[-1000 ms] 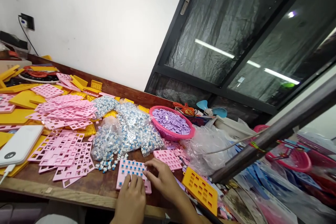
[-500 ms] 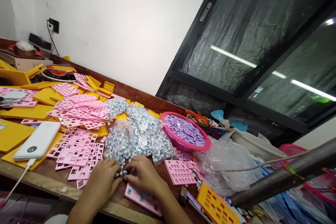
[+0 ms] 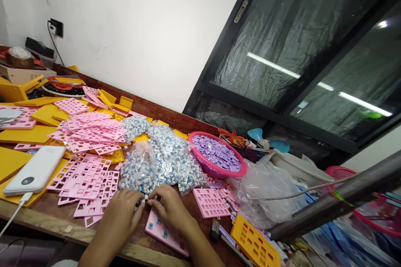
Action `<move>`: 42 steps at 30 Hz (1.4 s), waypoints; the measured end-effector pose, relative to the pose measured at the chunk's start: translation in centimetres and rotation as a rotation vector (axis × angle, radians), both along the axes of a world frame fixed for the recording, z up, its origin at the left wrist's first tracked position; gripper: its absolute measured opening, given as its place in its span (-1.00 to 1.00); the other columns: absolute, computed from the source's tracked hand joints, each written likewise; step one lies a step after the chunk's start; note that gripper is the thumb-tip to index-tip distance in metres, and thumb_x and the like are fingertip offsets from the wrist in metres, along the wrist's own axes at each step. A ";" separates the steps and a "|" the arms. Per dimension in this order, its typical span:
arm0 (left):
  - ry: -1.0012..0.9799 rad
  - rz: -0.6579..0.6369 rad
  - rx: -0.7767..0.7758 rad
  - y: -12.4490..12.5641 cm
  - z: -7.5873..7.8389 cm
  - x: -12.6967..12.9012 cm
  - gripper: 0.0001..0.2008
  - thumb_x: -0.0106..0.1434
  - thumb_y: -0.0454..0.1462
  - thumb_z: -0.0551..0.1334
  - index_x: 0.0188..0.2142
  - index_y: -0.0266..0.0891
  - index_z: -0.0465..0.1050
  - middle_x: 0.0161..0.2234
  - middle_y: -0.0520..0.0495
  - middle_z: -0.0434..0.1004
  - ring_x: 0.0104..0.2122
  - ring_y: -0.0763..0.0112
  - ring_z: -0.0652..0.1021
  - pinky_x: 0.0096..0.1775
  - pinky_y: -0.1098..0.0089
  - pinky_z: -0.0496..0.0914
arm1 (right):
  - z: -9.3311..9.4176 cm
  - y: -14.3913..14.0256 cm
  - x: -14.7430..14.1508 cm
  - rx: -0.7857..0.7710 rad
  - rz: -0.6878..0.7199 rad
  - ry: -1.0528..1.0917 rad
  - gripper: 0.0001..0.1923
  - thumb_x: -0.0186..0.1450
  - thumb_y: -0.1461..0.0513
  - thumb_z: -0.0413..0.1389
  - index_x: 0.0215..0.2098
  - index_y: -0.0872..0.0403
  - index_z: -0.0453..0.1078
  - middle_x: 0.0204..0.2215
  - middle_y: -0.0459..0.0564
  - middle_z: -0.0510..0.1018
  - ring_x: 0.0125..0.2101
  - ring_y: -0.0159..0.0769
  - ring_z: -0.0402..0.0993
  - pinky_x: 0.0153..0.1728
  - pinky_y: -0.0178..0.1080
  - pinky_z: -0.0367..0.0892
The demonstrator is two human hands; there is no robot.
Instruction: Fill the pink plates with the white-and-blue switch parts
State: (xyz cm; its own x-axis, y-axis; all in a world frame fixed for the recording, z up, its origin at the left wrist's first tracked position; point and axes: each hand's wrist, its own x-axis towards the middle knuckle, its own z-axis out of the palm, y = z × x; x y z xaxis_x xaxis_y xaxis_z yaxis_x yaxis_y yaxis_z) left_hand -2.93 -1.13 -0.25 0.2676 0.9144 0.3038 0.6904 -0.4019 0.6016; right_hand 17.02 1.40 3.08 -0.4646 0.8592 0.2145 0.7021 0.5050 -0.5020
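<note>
My left hand (image 3: 123,210) is curled around a few small blue-and-white plastic pieces (image 3: 139,203), partly hidden by its fingers. My right hand (image 3: 169,206) is beside it, fingers bent and thumb drawn in; whatever they grip is hidden. One more small piece shows between the fingertips of both hands. Under my right wrist lies a pink plate (image 3: 163,240) with several blue pieces set on it, its right part covered by the forearm. Just beyond my hands, clear plastic bags (image 3: 171,171) bulge with the same blue-and-white pieces.
Pink perforated plates (image 3: 86,179) and a white power bank (image 3: 36,171) with a cable lie left. To the right are a pink basket (image 3: 242,171) of purple pieces, another pink plate (image 3: 211,203), a yellow perforated plate (image 3: 255,244), crumpled plastic (image 3: 269,194) and a slanting dark pole (image 3: 313,212).
The view has shifted slightly, sliding the scene left. My fingertips are closer together, with fewer loose pieces showing between them. More of the pink plate under my right wrist shows.
</note>
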 end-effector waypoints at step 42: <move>0.084 -0.485 0.067 -2.4 0.9 9.6 -0.77 0.43 -0.32 0.17 -0.17 -0.08 0.63 -0.17 -0.08 0.59 -0.14 0.23 0.55 -0.14 0.31 0.36 | -4.1 -12.3 7.5 0.144 -0.325 0.411 -0.75 0.17 0.44 0.20 -0.33 -0.03 0.60 -0.33 -0.06 0.70 -0.26 -0.20 0.55 -0.17 -0.17 0.39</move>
State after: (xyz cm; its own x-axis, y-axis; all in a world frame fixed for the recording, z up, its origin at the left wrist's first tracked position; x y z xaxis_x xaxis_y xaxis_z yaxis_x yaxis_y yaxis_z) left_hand 6.66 -3.55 0.66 0.6834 0.6577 0.3168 0.4595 -0.7248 0.5134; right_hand 24.57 -10.93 -0.99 -0.0329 0.8929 0.4490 0.5943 0.3786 -0.7095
